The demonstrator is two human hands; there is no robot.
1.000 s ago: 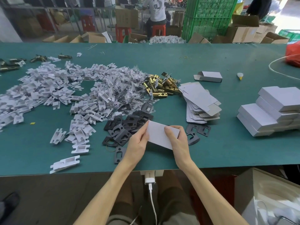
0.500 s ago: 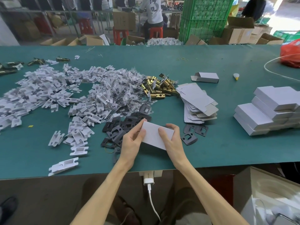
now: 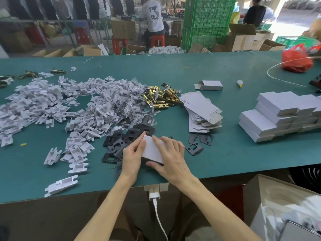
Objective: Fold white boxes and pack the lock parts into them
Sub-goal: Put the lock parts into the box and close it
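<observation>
Here a wide green tabletop (image 3: 173, 70) runs across a busy workshop, with green crates (image 3: 206, 20), cardboard cartons and seated people beyond its far edge. Both hands meet close to the front edge on one white box (image 3: 152, 152). The left hand (image 3: 132, 156) grips the box's left end. The right hand (image 3: 171, 157) lies across the top, fingers (image 3: 158, 141) spread over it and thumb at its near edge, so the box is held between them.

Black strike plates (image 3: 125, 138) lie heaped under and just left of the fingers, and two more plates (image 3: 198, 141) sit just to their right. Farther left sprawls a big pile of white plastic pieces (image 3: 52, 105). Beyond the fingers lie brass latches (image 3: 159, 99), with a stack of flat box blanks (image 3: 199, 108) to the right of those. Well to the right, folded boxes (image 3: 278, 115) stand stacked.

Bare mat shows between those boxes and the fingers, and along the far side. Under the front edge, below the fingers, hangs a white charger (image 3: 153, 196). An open carton (image 3: 260, 193) stands lower right.
</observation>
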